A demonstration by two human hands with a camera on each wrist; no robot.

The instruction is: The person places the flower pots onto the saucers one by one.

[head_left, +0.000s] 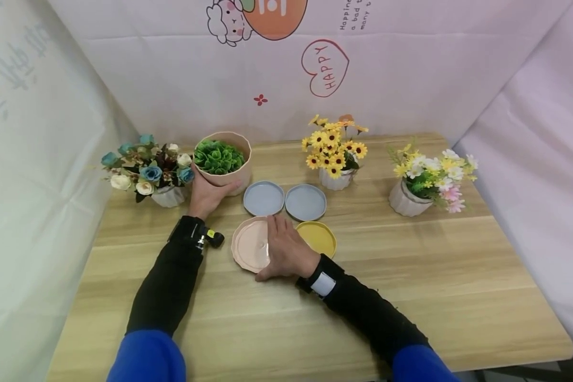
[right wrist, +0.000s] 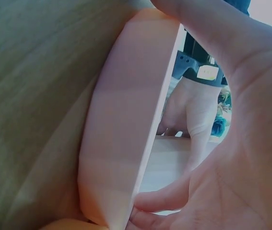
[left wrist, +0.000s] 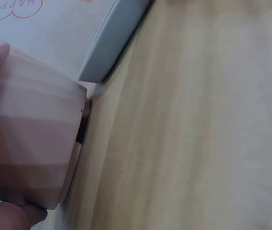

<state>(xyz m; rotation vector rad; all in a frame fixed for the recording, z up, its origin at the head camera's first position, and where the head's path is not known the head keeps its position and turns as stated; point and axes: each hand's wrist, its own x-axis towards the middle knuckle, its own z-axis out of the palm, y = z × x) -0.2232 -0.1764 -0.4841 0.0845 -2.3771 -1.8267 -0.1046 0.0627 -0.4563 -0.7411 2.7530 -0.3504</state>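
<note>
My left hand [head_left: 206, 195] grips a pale pink flower pot [head_left: 236, 178] from its near left side, thumb and fingers spread around the wall. Inside the pot shows a leafy green plant [head_left: 219, 157]. In the left wrist view the base of the pot [left wrist: 30, 124] is close to the wooden tabletop; whether it touches cannot be told. With thumb and fingers at opposite edges, my right hand [head_left: 286, 248] holds a pink scalloped saucer [head_left: 249, 245]. The right wrist view shows the side wall of the saucer [right wrist: 126, 105] between thumb and fingertips.
Two blue-grey saucers [head_left: 263, 199] lie side by side behind the pink one. A yellow saucer [head_left: 321, 237] is partly behind my right hand. Potted blue and white roses [head_left: 150, 172], yellow daisies [head_left: 333, 148] and mixed flowers [head_left: 432, 178] stand along the back of the table [head_left: 248, 329].
</note>
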